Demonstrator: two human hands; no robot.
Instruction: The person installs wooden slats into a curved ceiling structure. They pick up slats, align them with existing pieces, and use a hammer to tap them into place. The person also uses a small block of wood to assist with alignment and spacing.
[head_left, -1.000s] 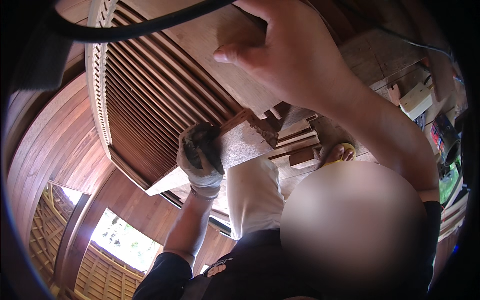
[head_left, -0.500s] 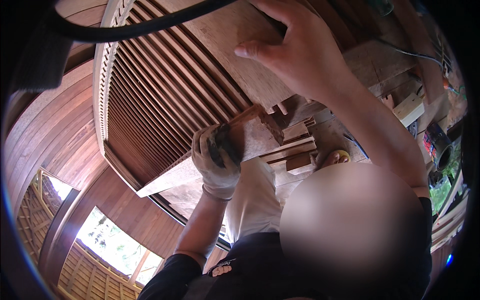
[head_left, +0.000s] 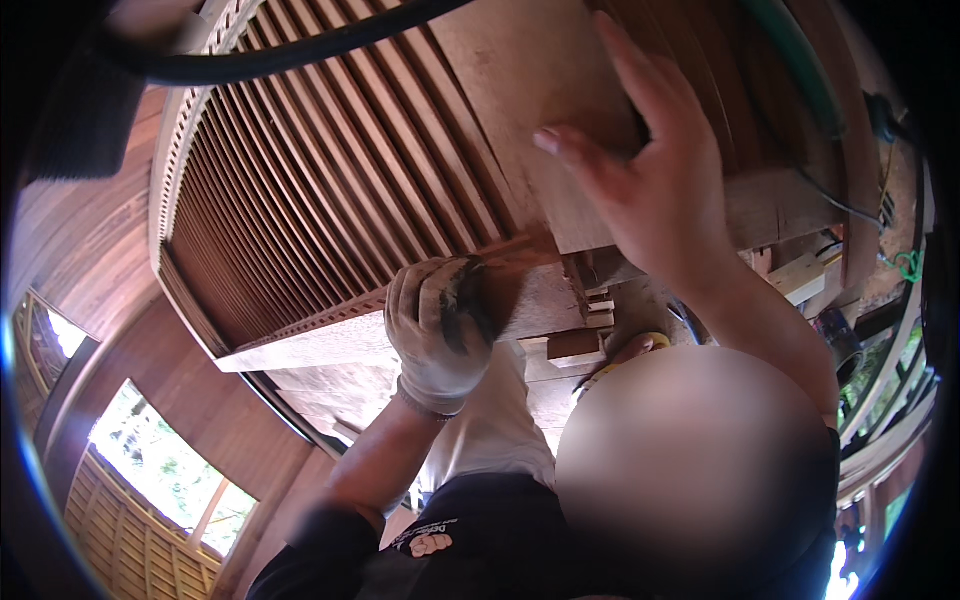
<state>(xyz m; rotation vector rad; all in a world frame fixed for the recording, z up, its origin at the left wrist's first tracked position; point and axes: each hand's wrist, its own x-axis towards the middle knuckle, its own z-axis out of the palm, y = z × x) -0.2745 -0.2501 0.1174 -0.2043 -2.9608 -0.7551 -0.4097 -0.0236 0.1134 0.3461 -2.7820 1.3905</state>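
Observation:
My left hand (head_left: 440, 325) wears a pale work glove with dark smudges. Its fingers curl over the near rail of a large slatted wooden panel (head_left: 330, 160), whose many thin parallel slats sit in a notched frame. My right hand (head_left: 655, 165) is bare and stretched out, thumb apart from the fingers. It is over a flat wooden board (head_left: 520, 95) that lies at the right end of the slats; whether the palm touches the board cannot be made out.
A black cable (head_left: 320, 50) crosses the top of the view. Short wood offcuts (head_left: 577, 345) lie near my feet. At right are a pale wood block (head_left: 797, 278), a dark cylindrical object (head_left: 838, 345) and a thin cord (head_left: 835, 198). Window openings (head_left: 150, 450) show at lower left.
My right hand has moved right and a little down in the picture. My left hand keeps its hold on the rail. The whole view has shifted, with the panel appearing nearer.

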